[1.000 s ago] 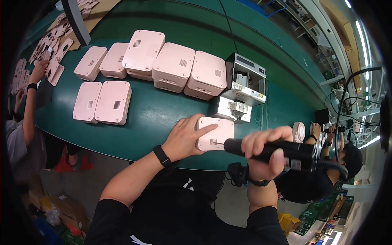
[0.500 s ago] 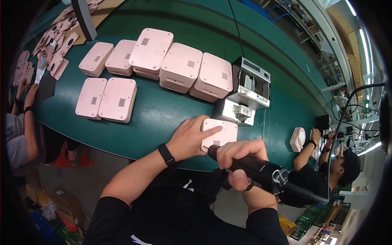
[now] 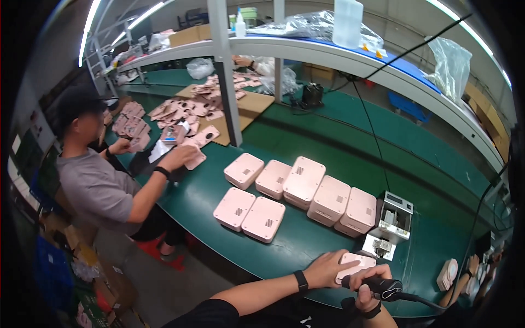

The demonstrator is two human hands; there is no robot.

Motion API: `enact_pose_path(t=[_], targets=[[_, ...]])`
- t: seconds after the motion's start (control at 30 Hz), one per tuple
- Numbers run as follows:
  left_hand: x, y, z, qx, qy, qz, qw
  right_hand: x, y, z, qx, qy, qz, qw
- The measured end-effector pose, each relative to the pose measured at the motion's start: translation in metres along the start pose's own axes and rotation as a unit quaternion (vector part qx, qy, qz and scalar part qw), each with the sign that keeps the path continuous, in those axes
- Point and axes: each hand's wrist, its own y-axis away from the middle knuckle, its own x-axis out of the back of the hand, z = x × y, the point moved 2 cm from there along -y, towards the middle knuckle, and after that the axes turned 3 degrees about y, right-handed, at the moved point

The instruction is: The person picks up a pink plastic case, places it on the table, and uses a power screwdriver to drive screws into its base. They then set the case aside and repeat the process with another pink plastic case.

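Pink box nr front edge of bench; L hand over its left end, index out on top, can't tell if clamped. R hand: fingers wrapped tight on blk driver, nose at box's near edge. Machine just behind; open bench leftward, to two pink boxes.

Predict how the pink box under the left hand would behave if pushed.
The pink box would probably feel stiff: its face shows no dent under the left hand. Lying flat on the glossy green tabletop, it would likely slide rather than tip.
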Motion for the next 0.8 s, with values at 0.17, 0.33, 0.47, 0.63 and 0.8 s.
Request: enact_pose_path(t=[0.17,0.33,0.47,0.63,0.8], targets=[[-0.001,0.005,0.002,0.009,-0.007,-0.006,1.000,-0.005,-0.008,-0.007,-0.003,-0.051,0.033,0.998],[0.009,0.003,0.022,0.064,-0.062,-0.069,0.994,0.009,0.018,-0.028,0.092,-0.065,0.133,0.985],[-0.016,-0.005,0.022,0.116,0.213,-0.159,0.957,0.036,0.063,-0.086,0.096,-0.171,-0.018,0.980],[-0.027,-0.027,0.031,0.431,0.499,-0.319,0.681,0.027,0.073,-0.102,0.062,-0.154,0.019,0.986],[-0.099,-0.092,0.078,0.375,0.486,-0.371,0.697,0.046,0.122,-0.114,0.027,-0.099,0.070,0.992]])
